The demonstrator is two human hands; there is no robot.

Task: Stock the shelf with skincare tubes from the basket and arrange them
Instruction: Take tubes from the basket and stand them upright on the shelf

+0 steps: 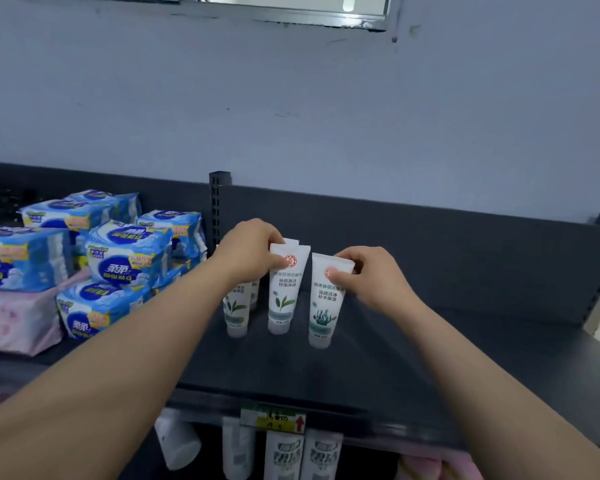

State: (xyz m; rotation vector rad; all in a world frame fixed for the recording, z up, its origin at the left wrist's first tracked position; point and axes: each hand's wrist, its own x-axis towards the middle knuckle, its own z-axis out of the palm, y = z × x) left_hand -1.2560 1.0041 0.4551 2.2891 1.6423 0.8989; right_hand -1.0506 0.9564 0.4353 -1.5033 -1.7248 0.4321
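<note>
the dark shelf (430,344) carries a small cluster of white skincare tubes near its middle, all standing cap-down with the flat crimped end up. the left grip (253,251) is curled over the top of the leaf tube (284,296), thumb on its front by the red seal and fingers behind, pinching the crimped end. a second crimped edge (293,241) shows just behind that one, touching or nearly so; whether the fingers hold it too cannot be told. the right grip (371,277) pinches the top of the seaweed tube (326,306), thumb pressed on its red seal, fingers wrapped behind the far edge. this tube stands just right of the leaf tube, apart from it, and tilts slightly.

left of them another leaf-printed tube (236,315) stands partly hidden by the left wrist, with one more tube (254,294) behind it.

further left sit stacked blue packs (125,252) atop a pink pack (14,322). a slotted post (219,202) rises at the back panel. a price tag (272,418) hangs on the near shelf edge, with white tubes below (284,455).
</note>
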